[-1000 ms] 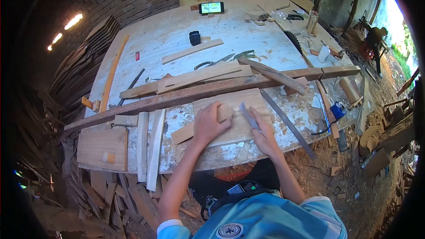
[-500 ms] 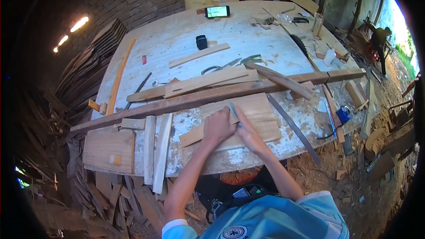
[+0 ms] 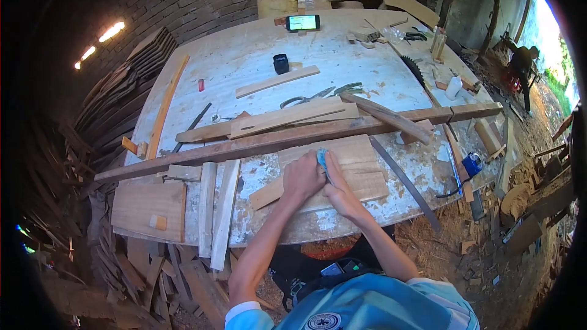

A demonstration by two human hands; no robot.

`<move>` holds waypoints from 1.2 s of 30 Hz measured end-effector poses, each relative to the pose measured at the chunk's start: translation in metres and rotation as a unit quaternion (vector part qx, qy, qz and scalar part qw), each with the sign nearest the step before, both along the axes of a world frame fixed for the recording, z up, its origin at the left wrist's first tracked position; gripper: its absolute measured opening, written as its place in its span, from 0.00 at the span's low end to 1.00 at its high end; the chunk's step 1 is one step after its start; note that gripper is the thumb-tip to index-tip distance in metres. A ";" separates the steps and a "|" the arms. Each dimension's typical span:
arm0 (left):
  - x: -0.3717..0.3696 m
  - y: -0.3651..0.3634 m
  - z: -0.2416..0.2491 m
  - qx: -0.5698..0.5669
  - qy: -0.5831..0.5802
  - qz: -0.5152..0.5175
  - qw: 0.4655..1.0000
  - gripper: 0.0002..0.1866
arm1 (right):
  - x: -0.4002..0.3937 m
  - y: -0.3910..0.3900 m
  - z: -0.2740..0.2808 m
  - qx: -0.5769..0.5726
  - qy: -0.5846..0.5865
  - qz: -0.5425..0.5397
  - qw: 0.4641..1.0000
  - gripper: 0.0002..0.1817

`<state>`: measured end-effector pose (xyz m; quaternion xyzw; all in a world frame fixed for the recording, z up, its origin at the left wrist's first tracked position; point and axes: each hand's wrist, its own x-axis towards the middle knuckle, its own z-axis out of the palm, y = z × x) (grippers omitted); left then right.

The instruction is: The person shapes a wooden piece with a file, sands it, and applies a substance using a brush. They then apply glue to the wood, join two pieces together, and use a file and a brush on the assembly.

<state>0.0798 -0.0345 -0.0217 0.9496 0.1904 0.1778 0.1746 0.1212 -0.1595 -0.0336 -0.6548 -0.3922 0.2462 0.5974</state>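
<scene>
My left hand (image 3: pixel 304 176) is closed on a short wooden strip (image 3: pixel 266 194), whose left end sticks out past the wrist. Pressed up against it, my right hand (image 3: pixel 340 189) holds a thin blue-green piece (image 3: pixel 322 158) between its fingers, at the strip's far end; its kind is not clear. Beneath both hands lies a flat wooden board (image 3: pixel 361 157) near the table's front edge. How the fingers wrap the strip is partly hidden.
A long wooden beam (image 3: pixel 275 144) crosses the table (image 3: pixel 214 79) just beyond my hands. Close by are a metal strip (image 3: pixel 405 182), scissors (image 3: pixel 306 99), a blue tape measure (image 3: pixel 472 164) and a propped phone (image 3: pixel 302 22). Another person (image 3: pixel 523 67) is at far right.
The right hand and blue-green piece have shifted slightly along the strip, and more of the piece shows. The left hand keeps its hold. The whole view has tilted a little.
</scene>
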 end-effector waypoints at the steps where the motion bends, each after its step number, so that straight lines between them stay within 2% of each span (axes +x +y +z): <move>1: 0.000 -0.001 -0.003 0.016 -0.021 -0.009 1.000 0.13 | -0.001 0.004 0.007 -0.010 0.022 -0.002 1.000 0.44; 2: 0.001 -0.001 -0.006 0.028 -0.043 -0.013 0.999 0.13 | 0.002 0.005 0.016 -0.018 0.039 -0.010 0.999 0.44; 4: -0.005 0.001 -0.007 0.056 -0.092 -0.028 0.994 0.14 | 0.005 -0.002 0.034 0.035 0.092 0.055 0.994 0.45; 6: -0.017 -0.008 0.006 0.049 -0.085 -0.056 0.994 0.15 | 0.016 -0.006 0.038 0.084 0.120 0.113 0.983 0.48; 7: -0.024 -0.014 0.013 0.047 -0.079 -0.066 0.994 0.15 | 0.029 -0.002 0.034 0.113 0.148 0.123 0.975 0.46; 9: -0.036 -0.037 0.008 0.041 -0.101 -0.165 0.980 0.17 | 0.053 0.005 0.028 0.168 0.209 0.146 0.952 0.43; 10: -0.040 -0.045 0.010 0.043 -0.115 -0.190 0.974 0.18 | 0.055 0.000 0.035 0.102 0.390 0.067 0.913 0.35; 13: -0.047 -0.042 0.025 -0.036 -0.187 -0.158 0.969 0.17 | 0.071 -0.011 0.009 -0.016 0.254 -0.004 0.967 0.31; 14: -0.054 -0.041 0.041 -0.069 -0.214 -0.107 0.969 0.16 | 0.069 -0.017 0.004 -0.045 0.109 -0.051 0.992 0.31; 15: -0.060 -0.036 0.059 -0.081 -0.254 -0.098 0.959 0.19 | 0.064 -0.025 -0.001 -0.076 -0.038 -0.097 0.992 0.31; 17: -0.069 -0.013 0.079 -0.115 -0.359 -0.060 0.924 0.22 | 0.057 -0.034 0.003 -0.101 -0.289 -0.203 0.930 0.32; 19: -0.079 -0.010 0.109 -0.276 -0.482 -0.048 0.830 0.23 | 0.041 -0.048 0.028 -0.088 -0.481 -0.311 0.815 0.34; 20: -0.085 -0.016 0.129 -0.408 -0.531 -0.066 0.740 0.22 | 0.037 -0.057 0.033 -0.055 -0.458 -0.292 0.838 0.35; 21: -0.084 -0.015 0.133 -0.488 -0.566 -0.098 0.657 0.21 | 0.033 -0.067 0.034 -0.023 -0.433 -0.271 0.859 0.36; 23: -0.082 -0.015 0.135 -0.623 -0.612 -0.155 0.461 0.20 | 0.019 -0.074 0.025 0.029 -0.371 -0.223 0.901 0.38; 24: -0.075 -0.016 0.127 -0.670 -0.595 -0.195 0.399 0.20 | 0.007 -0.078 0.015 0.046 -0.335 -0.197 0.920 0.39; 25: -0.064 -0.026 0.117 -0.688 -0.568 -0.187 0.411 0.22 | -0.004 -0.083 0.006 0.062 -0.299 -0.172 0.937 0.40; 26: -0.051 -0.037 0.103 -0.710 -0.534 -0.173 0.424 0.22 | -0.015 -0.076 -0.001 0.138 -0.208 -0.138 0.959 0.39; 28: -0.034 -0.082 0.074 -0.780 -0.452 -0.156 0.404 0.25 | -0.034 -0.061 0.014 0.235 -0.122 -0.162 0.950 0.38; 29: -0.032 -0.108 0.062 -0.779 -0.392 -0.125 0.473 0.27 | -0.044 -0.056 0.024 0.284 -0.078 -0.177 0.939 0.38; 30: -0.032 -0.124 0.053 -0.770 -0.329 -0.096 0.538 0.29 | -0.046 -0.054 0.042 0.321 0.040 -0.179 0.929 0.31; 33: -0.031 -0.120 0.031 -0.646 -0.244 -0.196 0.696 0.29 | -0.011 -0.068 0.025 0.388 0.160 -0.261 0.869 0.20; 34: -0.026 -0.106 0.020 -0.593 -0.222 -0.184 0.752 0.28 | -0.001 -0.070 0.036 0.438 0.181 -0.256 0.842 0.11; 36: -0.010 -0.056 -0.008 -0.346 -0.155 -0.239 0.894 0.30 | 0.024 -0.071 0.046 0.432 0.143 -0.236 0.859 0.10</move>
